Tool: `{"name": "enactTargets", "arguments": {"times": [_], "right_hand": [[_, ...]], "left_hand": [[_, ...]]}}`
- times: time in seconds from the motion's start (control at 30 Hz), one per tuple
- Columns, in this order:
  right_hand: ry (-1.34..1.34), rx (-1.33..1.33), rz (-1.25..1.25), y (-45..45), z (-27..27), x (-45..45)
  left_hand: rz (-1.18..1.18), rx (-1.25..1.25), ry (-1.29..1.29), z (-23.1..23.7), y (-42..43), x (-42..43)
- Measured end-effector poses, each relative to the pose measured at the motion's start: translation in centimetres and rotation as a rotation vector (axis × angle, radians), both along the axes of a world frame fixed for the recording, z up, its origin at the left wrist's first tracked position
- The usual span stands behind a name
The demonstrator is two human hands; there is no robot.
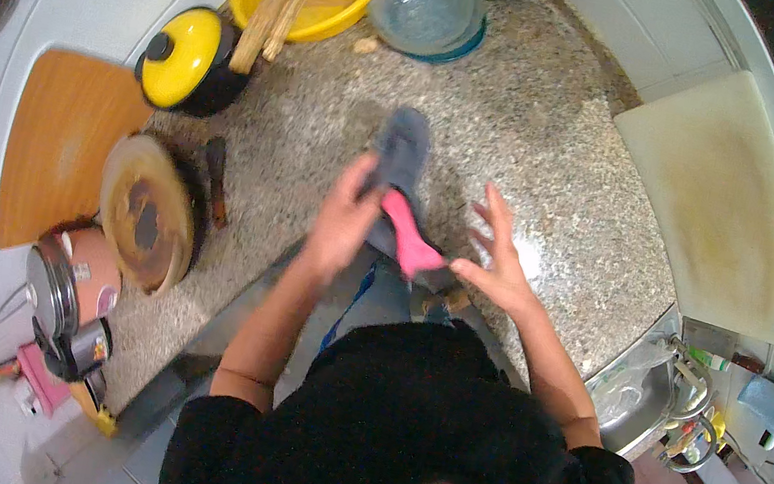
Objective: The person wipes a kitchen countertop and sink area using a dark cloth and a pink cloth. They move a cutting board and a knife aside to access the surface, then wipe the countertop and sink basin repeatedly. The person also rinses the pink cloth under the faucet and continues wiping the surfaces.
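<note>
A dark grey item with a bright pink part lies at the near edge of the granite counter; it looks like a shoe with a pink insole or lining, though blur keeps this unsure. My left hand is at its left side, fingers reaching its edge; whether they grip it cannot be told. Right of the pink part, my right hand is raised with fingers spread and nothing held, its thumb close to the pink part's lower end.
Left stand a pot with a yellow lid, a round stained board, a knife-like tool and a pink cooker. Behind are a yellow basin and glass plates. At right are a pale board and a sink.
</note>
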State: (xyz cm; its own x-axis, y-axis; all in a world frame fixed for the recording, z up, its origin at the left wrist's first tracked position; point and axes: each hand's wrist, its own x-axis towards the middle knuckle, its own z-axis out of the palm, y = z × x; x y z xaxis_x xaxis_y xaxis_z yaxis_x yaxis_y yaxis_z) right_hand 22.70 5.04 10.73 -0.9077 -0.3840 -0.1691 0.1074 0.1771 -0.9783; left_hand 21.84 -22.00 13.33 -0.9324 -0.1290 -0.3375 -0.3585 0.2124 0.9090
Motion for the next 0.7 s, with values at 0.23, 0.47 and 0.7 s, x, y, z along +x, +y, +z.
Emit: {"name": "enactTargets", "arguments": {"times": [0.23, 0.47, 0.7], "right_hand": [[0.176, 0.236, -0.328, 2.0, -4.1, -6.9], [0.649, 0.603, -0.410, 6.2, -3.9, -27.8], [0.745, 1.340, -0.302, 4.6, -11.3, -42.1]], "left_hand": [[-0.230, 0.273, 0.252, -3.8, 4.9, -6.9], [-0.414, -0.805, 0.508, -12.8, 0.9, -11.2], [-0.468, -0.908, 0.476, -14.2, 1.0, -11.7]]}}
